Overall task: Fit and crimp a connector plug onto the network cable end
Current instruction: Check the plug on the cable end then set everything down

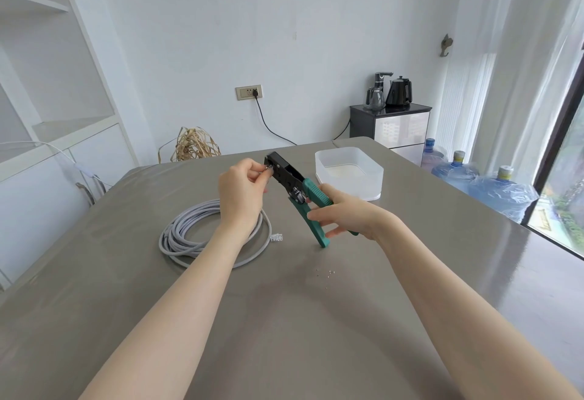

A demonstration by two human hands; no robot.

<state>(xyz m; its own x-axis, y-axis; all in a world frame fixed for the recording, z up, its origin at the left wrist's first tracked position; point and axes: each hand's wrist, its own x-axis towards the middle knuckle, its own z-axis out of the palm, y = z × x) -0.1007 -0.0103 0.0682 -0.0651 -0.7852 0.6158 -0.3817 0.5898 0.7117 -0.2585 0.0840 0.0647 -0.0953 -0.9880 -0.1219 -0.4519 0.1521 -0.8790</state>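
Both forearms are extended over the grey surface [316, 320]. A white translucent plastic tub [349, 175] stands near the far right edge. The green-handled black crimping tool [295, 186] is held by the right hand [343, 214], its grip curled round one handle. A small clear connector plug [269, 168] is pinched at the tool's head by the left hand [243, 191]. The coiled grey network cable [202, 235] lies left of centre.

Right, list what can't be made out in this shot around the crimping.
- Head view: the plug at the crimping tool head is too small, and the left hand fingers cover it; seating can't be judged.
- The cable run to the tool is hidden behind the left hand and wrist.
- The right hand covers part of the green handles.
- The specks on the table are too small to identify.
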